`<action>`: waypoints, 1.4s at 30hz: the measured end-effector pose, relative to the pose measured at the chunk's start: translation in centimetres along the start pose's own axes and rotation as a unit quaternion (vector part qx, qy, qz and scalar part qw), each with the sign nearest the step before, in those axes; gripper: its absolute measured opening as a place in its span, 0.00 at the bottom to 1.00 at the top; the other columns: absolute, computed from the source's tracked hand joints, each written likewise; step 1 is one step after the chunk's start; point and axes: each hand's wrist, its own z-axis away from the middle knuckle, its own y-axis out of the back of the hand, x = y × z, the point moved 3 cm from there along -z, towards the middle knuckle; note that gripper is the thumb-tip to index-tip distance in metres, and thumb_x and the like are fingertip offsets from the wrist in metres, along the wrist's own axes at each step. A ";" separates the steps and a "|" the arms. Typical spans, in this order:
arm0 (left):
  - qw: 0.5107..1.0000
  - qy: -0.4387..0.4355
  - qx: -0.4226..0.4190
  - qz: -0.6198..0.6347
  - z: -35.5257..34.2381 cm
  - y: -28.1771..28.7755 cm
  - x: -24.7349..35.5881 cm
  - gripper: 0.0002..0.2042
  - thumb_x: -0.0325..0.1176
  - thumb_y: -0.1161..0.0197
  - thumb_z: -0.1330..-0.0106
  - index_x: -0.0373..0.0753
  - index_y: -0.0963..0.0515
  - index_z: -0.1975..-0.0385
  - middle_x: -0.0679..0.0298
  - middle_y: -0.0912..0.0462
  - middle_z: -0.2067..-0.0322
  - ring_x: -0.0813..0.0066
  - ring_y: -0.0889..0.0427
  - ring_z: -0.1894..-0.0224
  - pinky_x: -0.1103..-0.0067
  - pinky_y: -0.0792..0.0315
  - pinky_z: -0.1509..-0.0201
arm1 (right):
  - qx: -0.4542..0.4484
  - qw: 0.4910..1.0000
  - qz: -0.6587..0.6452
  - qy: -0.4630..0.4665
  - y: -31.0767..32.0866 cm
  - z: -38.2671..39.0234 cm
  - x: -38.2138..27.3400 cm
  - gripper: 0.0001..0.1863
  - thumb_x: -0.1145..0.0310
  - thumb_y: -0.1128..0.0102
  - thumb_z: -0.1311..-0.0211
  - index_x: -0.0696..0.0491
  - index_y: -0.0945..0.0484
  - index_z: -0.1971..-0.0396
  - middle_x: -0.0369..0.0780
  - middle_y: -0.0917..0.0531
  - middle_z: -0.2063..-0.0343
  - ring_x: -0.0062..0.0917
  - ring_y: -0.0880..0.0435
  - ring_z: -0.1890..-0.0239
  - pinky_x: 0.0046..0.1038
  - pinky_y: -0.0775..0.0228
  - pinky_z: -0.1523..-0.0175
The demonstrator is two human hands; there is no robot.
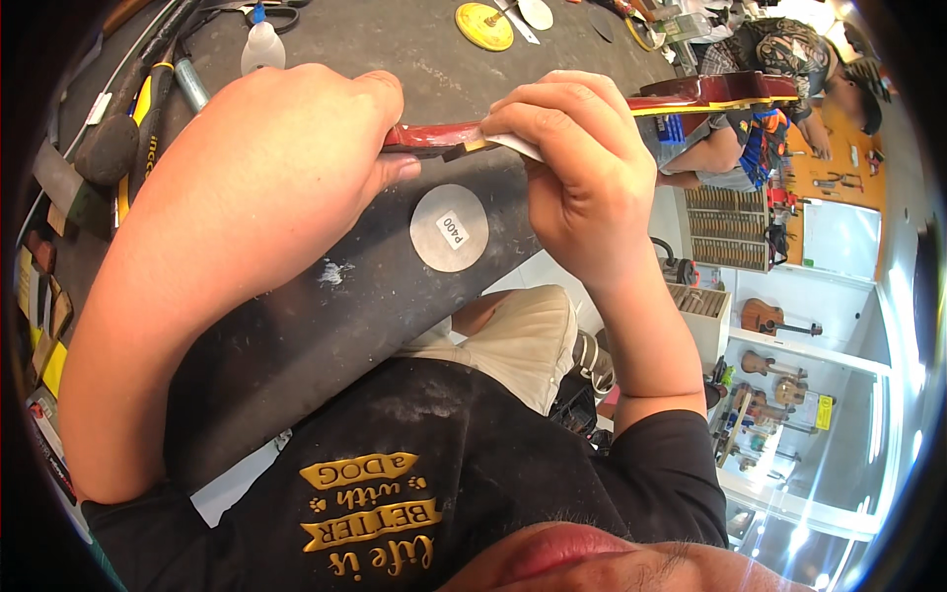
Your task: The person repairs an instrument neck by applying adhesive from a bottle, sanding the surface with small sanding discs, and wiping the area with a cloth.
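A glossy dark red instrument neck [434,136] runs across the front of me, with a pale yellow edge showing farther right. My left hand [330,128] is closed around its left end, thumb underneath and fingers over the top. My right hand [590,158] pinches a small folded white sheet [515,147] against the neck's lower side; whether it is sandpaper I cannot tell. Beyond my right hand, a wider dark red part [715,91] continues in line with the neck. Just below the neck, a round grey disc [432,212] with a white label lies on the dark bench mat [365,296].
At the far left stand a clear bottle [262,47] with a blue tip, a dark mallet head [107,150] and several hand tools. A yellow round lid [483,27] lies at the back. Another person [779,59] works at the right, near a tool board [838,148] and hanging guitars [762,316].
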 end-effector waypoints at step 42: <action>1.000 -0.008 0.009 -0.001 0.1 -0.1 -0.3 0.17 0.38 0.22 0.24 0.30 0.22 0.59 0.42 0.13 0.71 0.35 0.10 0.60 0.49 0.19 0.54 | 0.025 0.999 -0.024 0.017 -0.7 0.3 -1.2 0.23 0.88 0.34 0.58 0.56 0.07 0.59 0.41 0.06 0.58 0.43 0.09 0.50 0.42 0.15 0.40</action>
